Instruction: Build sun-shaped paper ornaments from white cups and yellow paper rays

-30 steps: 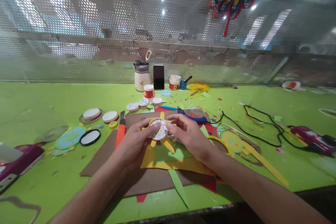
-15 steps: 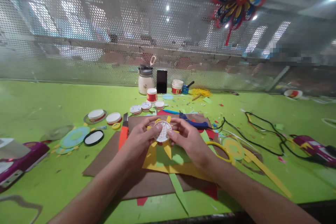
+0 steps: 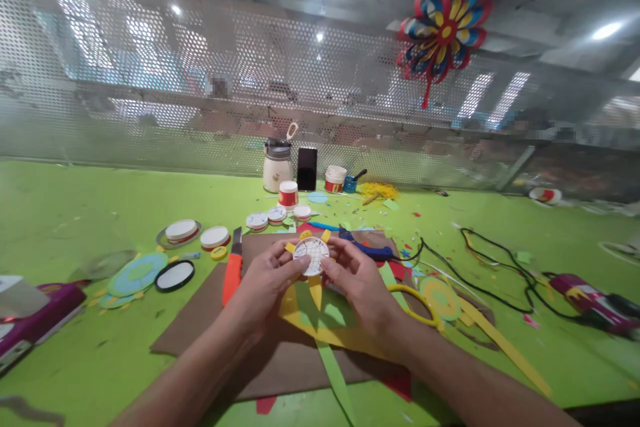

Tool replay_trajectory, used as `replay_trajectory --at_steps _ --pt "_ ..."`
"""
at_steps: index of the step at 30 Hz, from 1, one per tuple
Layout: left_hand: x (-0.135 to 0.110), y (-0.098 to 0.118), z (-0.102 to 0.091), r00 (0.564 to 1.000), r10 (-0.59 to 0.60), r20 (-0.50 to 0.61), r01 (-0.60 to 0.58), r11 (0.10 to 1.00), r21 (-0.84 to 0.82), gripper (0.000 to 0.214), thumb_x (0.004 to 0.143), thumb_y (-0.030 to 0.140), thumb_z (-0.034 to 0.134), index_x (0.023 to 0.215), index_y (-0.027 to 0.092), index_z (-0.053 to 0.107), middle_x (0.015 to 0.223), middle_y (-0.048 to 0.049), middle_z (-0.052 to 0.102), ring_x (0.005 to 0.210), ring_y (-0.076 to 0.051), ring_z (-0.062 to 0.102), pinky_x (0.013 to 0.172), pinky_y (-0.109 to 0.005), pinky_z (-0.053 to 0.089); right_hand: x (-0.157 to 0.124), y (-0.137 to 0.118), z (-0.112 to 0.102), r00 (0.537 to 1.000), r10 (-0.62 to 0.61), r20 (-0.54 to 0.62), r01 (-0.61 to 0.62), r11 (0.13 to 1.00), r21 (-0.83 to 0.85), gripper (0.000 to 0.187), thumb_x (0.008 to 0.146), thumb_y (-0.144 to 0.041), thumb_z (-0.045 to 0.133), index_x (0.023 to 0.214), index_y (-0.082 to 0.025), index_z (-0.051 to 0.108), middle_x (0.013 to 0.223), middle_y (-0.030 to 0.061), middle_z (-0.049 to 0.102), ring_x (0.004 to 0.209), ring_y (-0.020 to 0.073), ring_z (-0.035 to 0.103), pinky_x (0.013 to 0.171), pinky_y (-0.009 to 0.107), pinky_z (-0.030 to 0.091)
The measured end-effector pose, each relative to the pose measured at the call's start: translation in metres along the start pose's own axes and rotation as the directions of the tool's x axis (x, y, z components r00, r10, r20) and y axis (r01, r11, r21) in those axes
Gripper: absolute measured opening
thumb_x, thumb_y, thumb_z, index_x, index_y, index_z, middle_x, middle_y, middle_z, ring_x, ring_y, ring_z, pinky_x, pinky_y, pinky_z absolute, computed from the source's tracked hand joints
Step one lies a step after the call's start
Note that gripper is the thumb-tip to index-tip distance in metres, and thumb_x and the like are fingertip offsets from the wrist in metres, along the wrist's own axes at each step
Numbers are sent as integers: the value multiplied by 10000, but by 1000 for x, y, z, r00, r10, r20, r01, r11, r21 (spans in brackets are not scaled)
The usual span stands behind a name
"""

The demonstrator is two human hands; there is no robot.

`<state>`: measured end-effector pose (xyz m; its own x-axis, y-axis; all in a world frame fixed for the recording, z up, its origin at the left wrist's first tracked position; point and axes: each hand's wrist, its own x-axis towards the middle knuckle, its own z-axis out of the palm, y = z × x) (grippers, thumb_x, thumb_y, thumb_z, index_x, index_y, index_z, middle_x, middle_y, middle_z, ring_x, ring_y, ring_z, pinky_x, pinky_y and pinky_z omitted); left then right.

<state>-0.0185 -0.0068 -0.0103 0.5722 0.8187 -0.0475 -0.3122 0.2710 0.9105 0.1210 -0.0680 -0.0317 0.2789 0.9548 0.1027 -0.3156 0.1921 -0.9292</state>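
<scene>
My left hand (image 3: 263, 280) and my right hand (image 3: 357, 278) together pinch a small white round lid (image 3: 311, 254) with yellow paper petals sticking out around its rim. I hold it a little above a yellow paper sheet (image 3: 305, 317) with a green piece on it, which lies on a brown cardboard sheet (image 3: 260, 353). Fingers of both hands are closed on the lid's edges. An orange-handled utility knife (image 3: 231, 269) lies just left of my left hand.
On the green table (image 3: 80, 213) lie white lids (image 3: 181, 230), a blue paper disc (image 3: 137, 271), blue scissors (image 3: 365, 247), black cables (image 3: 490, 260), pink glue guns (image 3: 590, 290) at both sides, a jar (image 3: 277, 165), a phone (image 3: 307, 168). A paper pinwheel (image 3: 445, 23) hangs on the mesh wall.
The view has tilted upward a little. Both hands keep hold of the lid and have turned it slightly, with the petals now pointing differently.
</scene>
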Motion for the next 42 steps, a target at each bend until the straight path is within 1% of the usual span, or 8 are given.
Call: replay_trajectory --at_steps 10,16,20,24,27,32,38,42 --pt "0 -3 1 1000 17 -9 -17 998 62 401 743 263 730 1115 158 621 1025 -92 722 887 -207 672 756 -299 491 -1 1 -1 1000 28 -6 -27 998 57 433 695 -325 795 1065 -194 613 931 22 660 802 128 605 678 238 483" --pt "-4 -5 9 994 95 -55 -92 994 57 385 731 257 736 1081 156 612 1032 -81 720 914 -201 662 829 -312 482 -1 1 -1 999 -4 37 4 1000 -25 461 691 -337 790 1087 -216 588 991 35 663 896 171 609 679 257 501" --pt "-3 -6 6 992 104 -71 -96 990 103 430 708 260 758 1096 159 603 1036 -83 719 918 -205 660 831 -320 486 0 -7 -6 996 -77 50 83 990 -112 419 757 -341 729 1130 -225 579 1038 46 638 965 185 603 794 304 506" --pt "-2 -5 4 996 93 -13 -87 963 254 464 708 305 758 1124 164 607 1056 -94 710 941 -220 647 811 -330 496 7 -26 -12 976 -214 45 217 932 -290 291 807 -346 668 1061 -210 624 989 45 633 909 168 603 812 309 495" --pt "-2 -8 4 995 83 57 -97 940 327 480 715 329 746 1134 146 600 1060 -111 703 928 -224 643 804 -338 499 13 -36 -14 980 -157 126 195 897 -397 193 795 -325 672 914 -174 664 866 41 655 782 153 602 732 301 489" --pt "-2 -10 9 992 47 116 -85 934 346 523 725 317 735 1187 146 560 1107 -121 685 915 -214 640 796 -340 506 17 -36 -15 976 -148 163 203 891 -406 157 807 -301 643 743 -159 652 708 10 628 637 118 553 623 263 459" --pt "-7 -5 13 993 53 107 -91 917 388 495 729 316 731 1169 146 581 1059 -107 706 909 -216 646 795 -337 513 16 -33 -14 962 -233 140 271 861 -431 175 836 -305 608 732 -166 636 663 -6 613 581 109 539 558 242 439" --pt "-7 -8 12 991 95 93 -125 900 418 453 734 333 727 1137 164 609 968 -76 722 834 -200 655 733 -310 519 14 -31 -12 922 -361 144 379 753 -538 172 860 -288 586 735 -176 625 689 -2 603 638 122 554 606 253 453"
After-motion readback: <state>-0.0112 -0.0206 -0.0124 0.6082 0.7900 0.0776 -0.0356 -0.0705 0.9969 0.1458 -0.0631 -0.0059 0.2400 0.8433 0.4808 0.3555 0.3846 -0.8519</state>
